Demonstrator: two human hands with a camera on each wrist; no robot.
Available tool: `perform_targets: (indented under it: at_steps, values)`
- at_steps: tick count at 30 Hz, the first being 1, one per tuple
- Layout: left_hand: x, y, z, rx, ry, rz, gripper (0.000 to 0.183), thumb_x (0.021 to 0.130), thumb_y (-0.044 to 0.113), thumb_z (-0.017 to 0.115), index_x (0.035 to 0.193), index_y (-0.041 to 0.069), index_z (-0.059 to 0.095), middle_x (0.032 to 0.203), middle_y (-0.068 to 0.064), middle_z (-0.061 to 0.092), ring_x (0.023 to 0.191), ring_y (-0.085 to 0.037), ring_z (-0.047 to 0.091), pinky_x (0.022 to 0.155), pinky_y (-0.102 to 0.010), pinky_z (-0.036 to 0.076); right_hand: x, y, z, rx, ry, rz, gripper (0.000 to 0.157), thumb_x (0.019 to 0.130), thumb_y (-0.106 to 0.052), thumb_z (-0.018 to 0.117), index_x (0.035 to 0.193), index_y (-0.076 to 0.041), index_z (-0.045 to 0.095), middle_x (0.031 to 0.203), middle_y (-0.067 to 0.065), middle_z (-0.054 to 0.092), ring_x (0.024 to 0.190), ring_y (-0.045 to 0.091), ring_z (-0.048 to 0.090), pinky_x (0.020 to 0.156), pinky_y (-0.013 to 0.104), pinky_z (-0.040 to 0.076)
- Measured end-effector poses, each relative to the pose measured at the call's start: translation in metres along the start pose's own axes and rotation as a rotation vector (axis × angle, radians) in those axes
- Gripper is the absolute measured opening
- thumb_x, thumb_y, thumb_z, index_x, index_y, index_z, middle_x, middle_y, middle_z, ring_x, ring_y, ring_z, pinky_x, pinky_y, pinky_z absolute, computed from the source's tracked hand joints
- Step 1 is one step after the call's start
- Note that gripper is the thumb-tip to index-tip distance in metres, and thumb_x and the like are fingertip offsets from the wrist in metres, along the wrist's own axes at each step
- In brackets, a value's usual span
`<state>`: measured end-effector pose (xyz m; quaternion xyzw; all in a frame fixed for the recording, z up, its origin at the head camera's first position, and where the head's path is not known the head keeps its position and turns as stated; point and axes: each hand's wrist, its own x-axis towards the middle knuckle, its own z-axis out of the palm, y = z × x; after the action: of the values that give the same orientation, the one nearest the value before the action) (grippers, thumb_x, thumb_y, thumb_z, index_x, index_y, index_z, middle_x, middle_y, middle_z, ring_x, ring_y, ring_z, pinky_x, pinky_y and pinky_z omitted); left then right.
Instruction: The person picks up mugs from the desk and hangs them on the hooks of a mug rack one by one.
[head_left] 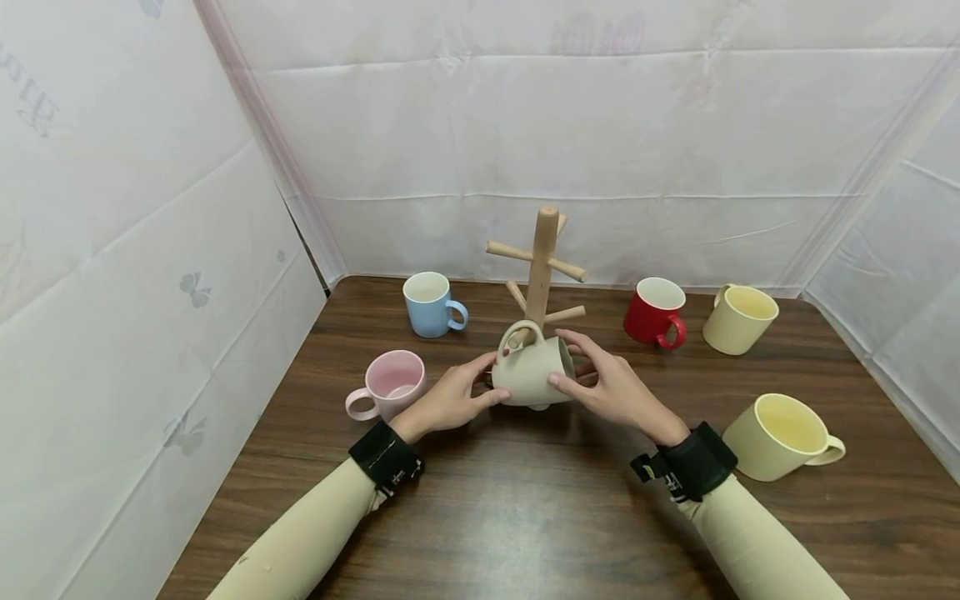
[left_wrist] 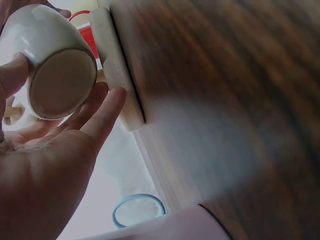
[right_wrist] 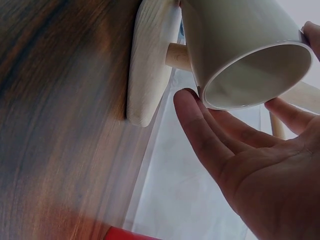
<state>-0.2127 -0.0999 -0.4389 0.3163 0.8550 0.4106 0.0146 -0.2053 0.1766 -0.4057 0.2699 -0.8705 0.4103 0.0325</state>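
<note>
A beige mug (head_left: 531, 373) lies sideways in front of the wooden mug tree (head_left: 540, 275), handle up and mouth to the right. A low peg's tip (head_left: 514, 342) shows inside the handle loop. My left hand (head_left: 456, 396) holds the mug at its base end, thumb in front and other fingers partly hidden behind. At the rim, my right hand (head_left: 618, 385) grips it between thumb and fingers. The left wrist view shows the mug's round bottom (left_wrist: 64, 84) above the tree's foot (left_wrist: 117, 70); the right wrist view looks into the mouth (right_wrist: 257, 75).
A pink mug (head_left: 395, 379) stands beside my left wrist, with a light blue mug (head_left: 429, 308) behind it. To the right are a red mug (head_left: 649, 312) and two yellow mugs (head_left: 738, 321), the nearer yellow mug (head_left: 772, 442) by my right wrist. White sheeting surrounds the brown table (head_left: 510, 517).
</note>
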Motion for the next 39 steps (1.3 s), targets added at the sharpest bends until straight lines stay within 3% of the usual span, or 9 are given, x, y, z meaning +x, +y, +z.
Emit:
perform_targets:
  at_steps: [10, 22, 33, 39]
  values:
    - [-0.004, 0.001, 0.0, -0.041, 0.019, 0.001, 0.061, 0.09, 0.037, 0.059, 0.141, 0.015, 0.036, 0.128, -0.002, 0.052, 0.107, -0.008, 0.053, 0.091, -0.03, 0.045, -0.003, 0.0, 0.001, 0.02, -0.005, -0.008, 0.071, 0.08, -0.049, 0.066, 0.14, -0.037, 0.032, 0.131, 0.008, 0.049, 0.092, 0.022, 0.062, 0.075, 0.043, 0.054]
    - [-0.006, 0.002, -0.001, -0.056, 0.017, -0.033, 0.061, 0.092, 0.037, 0.055, 0.144, 0.016, 0.03, 0.136, 0.001, 0.046, 0.111, -0.006, 0.05, 0.09, -0.028, 0.045, -0.003, -0.001, 0.003, 0.037, -0.005, -0.036, 0.071, 0.08, -0.048, 0.067, 0.14, -0.037, 0.032, 0.129, 0.005, 0.049, 0.093, 0.02, 0.061, 0.074, 0.044, 0.054]
    - [-0.01, 0.0, -0.003, -0.099, 0.037, -0.058, 0.061, 0.092, 0.038, 0.055, 0.145, 0.026, 0.027, 0.136, 0.002, 0.045, 0.113, -0.007, 0.049, 0.09, -0.027, 0.044, -0.003, -0.002, 0.004, 0.049, -0.021, -0.057, 0.071, 0.08, -0.047, 0.068, 0.14, -0.035, 0.032, 0.13, 0.003, 0.048, 0.092, 0.016, 0.06, 0.075, 0.045, 0.053]
    - [-0.01, 0.004, -0.002, -0.13, 0.059, -0.061, 0.063, 0.091, 0.036, 0.057, 0.145, 0.022, 0.028, 0.133, -0.001, 0.047, 0.111, -0.007, 0.051, 0.087, -0.026, 0.047, -0.003, -0.002, 0.005, 0.037, -0.026, -0.06, 0.072, 0.08, -0.047, 0.068, 0.141, -0.036, 0.031, 0.131, -0.001, 0.046, 0.091, 0.017, 0.06, 0.075, 0.04, 0.054]
